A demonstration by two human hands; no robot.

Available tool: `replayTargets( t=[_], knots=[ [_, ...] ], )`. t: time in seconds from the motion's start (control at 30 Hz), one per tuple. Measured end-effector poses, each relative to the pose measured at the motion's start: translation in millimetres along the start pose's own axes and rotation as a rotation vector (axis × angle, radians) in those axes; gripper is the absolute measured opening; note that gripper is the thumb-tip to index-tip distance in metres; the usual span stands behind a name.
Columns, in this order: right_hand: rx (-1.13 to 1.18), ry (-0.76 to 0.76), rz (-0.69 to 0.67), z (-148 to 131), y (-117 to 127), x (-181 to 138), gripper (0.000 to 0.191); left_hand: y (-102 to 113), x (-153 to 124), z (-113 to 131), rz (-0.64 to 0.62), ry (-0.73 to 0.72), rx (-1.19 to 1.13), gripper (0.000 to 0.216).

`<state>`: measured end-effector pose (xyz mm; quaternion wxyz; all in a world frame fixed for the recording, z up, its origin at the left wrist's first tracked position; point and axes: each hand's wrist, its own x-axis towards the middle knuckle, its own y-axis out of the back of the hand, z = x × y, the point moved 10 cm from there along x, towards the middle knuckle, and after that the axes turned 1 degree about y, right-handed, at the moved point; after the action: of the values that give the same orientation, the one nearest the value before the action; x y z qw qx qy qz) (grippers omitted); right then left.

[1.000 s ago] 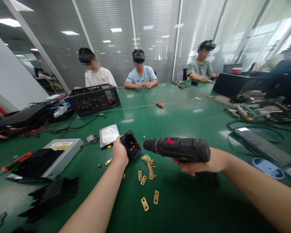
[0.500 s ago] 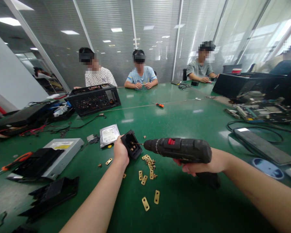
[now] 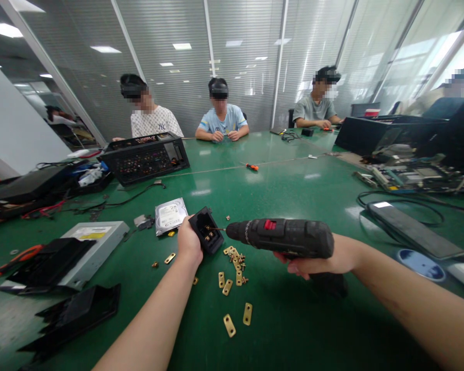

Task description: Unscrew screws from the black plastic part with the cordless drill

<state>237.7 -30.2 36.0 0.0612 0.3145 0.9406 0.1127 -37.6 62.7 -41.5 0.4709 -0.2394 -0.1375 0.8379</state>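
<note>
My left hand (image 3: 189, 242) grips a small black plastic box (image 3: 212, 245), tilted so its open side faces right. Brass-coloured screws or terminals show inside it. Wrapped round the handle of a black cordless drill (image 3: 282, 237) is my right hand (image 3: 309, 265). The drill lies level, and its thin bit (image 3: 217, 229) reaches into the box; whether the tip sits in a screw I cannot tell. Below the box, several brass plates (image 3: 248, 314) with two holes each lie on the green table (image 3: 294, 330). Small screws (image 3: 242, 260) are heaped among them.
A hard drive (image 3: 170, 216) lies behind my left hand. Further left are an optical drive (image 3: 100, 247), an orange-handled screwdriver (image 3: 17, 260) and a black computer case (image 3: 147, 159). Another screwdriver (image 3: 252, 167) lies mid-table. Circuit boards (image 3: 410, 167) and cables are at right. Several people sit around the table.
The whole view has shifted slightly, with things appearing a little further left. My hands keep hold of the box and the drill, and the bit still points into the box.
</note>
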Motion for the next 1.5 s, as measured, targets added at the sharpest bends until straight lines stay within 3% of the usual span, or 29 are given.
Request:
replayTargets(
  t=[0.47, 0.8, 1.07, 1.23, 1.3, 1.5],
  knots=[
    [0.023, -0.016, 0.009, 0.6, 1.3, -2.5, 0.033, 2.2, 2.7, -0.6, -0.008, -0.017, -0.010, 0.020],
    [0.213, -0.003, 0.032, 7.9, 8.4, 1.6, 0.075, 4.9, 1.2, 0.2, 0.018, -0.019, 0.016, 0.017],
    [0.087, -0.033, 0.114, 8.7, 17.1, -1.1, 0.041, 4.1, 4.7, -1.1, 0.008, -0.015, 0.012, 0.021],
    [0.055, 0.006, 0.073, -0.6, 13.1, 0.6, 0.064, 3.0, 2.6, -2.4, 0.025, 0.019, 0.014, 0.017],
    [0.045, 0.014, 0.064, -2.6, 12.3, 1.3, 0.064, 3.1, 2.3, -1.3, 0.034, 0.017, 0.015, 0.015],
    [0.009, 0.070, 0.041, -6.5, 11.3, 4.7, 0.027, 1.0, 1.8, 3.5, 0.042, -0.013, 0.016, 0.012]
  ],
)
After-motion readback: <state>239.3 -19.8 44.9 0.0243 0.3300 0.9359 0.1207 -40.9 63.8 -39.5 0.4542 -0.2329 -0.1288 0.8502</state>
